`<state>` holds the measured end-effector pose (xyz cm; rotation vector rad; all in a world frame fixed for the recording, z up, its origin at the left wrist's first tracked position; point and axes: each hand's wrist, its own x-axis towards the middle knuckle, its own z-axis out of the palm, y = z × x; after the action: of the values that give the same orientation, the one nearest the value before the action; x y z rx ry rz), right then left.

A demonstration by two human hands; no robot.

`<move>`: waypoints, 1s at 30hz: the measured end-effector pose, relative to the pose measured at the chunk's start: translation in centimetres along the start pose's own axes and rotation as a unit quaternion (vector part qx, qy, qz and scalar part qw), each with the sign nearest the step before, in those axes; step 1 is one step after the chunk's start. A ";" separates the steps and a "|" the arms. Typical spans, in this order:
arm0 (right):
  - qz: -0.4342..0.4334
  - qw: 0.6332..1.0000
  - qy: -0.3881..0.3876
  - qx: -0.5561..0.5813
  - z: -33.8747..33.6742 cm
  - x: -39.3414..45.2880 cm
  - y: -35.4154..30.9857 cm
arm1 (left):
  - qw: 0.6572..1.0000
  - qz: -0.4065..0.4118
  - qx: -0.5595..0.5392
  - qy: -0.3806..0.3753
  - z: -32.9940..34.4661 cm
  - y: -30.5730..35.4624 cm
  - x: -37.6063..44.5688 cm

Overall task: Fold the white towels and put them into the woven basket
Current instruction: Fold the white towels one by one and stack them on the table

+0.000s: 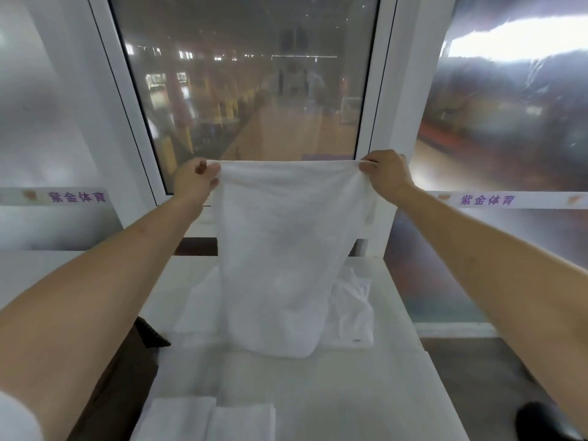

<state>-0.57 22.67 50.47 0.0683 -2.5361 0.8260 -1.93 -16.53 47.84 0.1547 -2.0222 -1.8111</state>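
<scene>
A white towel (pixel 283 249) hangs in the air in front of me, stretched between both hands. My left hand (pixel 195 179) pinches its top left corner and my right hand (pixel 383 173) pinches its top right corner. The towel's lower end reaches down to the white table (pixel 381 393). Behind it on the table lies a loose heap of white towels (pixel 351 313). Two folded white towels (pixel 216 420) lie side by side at the table's near edge. No woven basket is in view.
A window with a white frame (pixel 378 122) stands right behind the table. A dark object (pixel 149 332) sticks out at the table's left edge. Brown floor and a dark shoe (pixel 537 421) show at the lower right.
</scene>
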 end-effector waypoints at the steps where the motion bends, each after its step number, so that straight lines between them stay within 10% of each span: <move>1: -0.004 1.000 0.007 0.007 -0.9 0.4 0.1 | 1.000 0.012 0.005 0.005 0.5 1.0 -0.4; 13: 0.015 0.997 0.060 0.041 -4.1 -5.1 5.7 | 0.998 0.043 0.012 -0.034 3.2 0.4 -9.2; 30: 0.110 0.988 -0.070 0.087 -5.9 -40.1 12.4 | 0.977 0.011 0.112 -0.183 -5.4 -12.0 -36.4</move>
<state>35.25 32.40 29.91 -0.1037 -2.6284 1.1656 30.79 -10.34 28.06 -0.1476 -2.4687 -1.6900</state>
